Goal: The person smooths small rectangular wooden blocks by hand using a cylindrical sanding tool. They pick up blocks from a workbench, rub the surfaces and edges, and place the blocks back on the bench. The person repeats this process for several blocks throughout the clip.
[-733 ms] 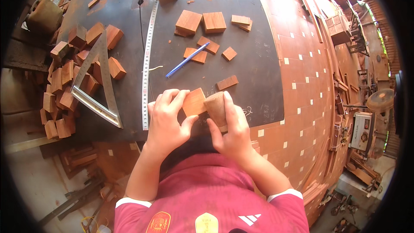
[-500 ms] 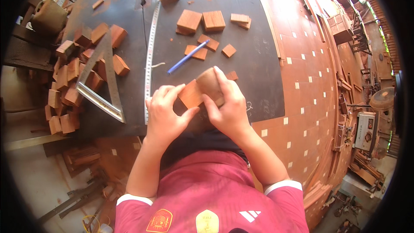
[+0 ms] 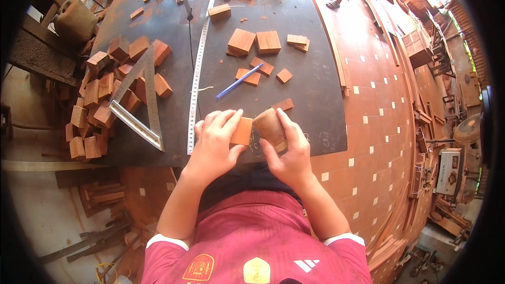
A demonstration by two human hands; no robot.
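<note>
Two reddish wood blocks [image 3: 256, 129], perhaps touching

bare table [image 3: 315, 110] right; block pile [image 3: 113, 92] crowds left.

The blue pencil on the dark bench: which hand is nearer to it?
Left. The left hand lies just below the blue pencil, holding a small wooden block. The right hand sits lower and further right, gripping a rounded wooden piece.

A short-sleeved crimson shirt [image 3: 258, 242] is worn, seen toward six o'clock in the head view. Each sleeve is edged with a white band. Two badges are set on the chest, one red and gold, one yellow, with white slanted stripes to their right. Both forearms are left bare, without gloves, rings or watch.
</note>
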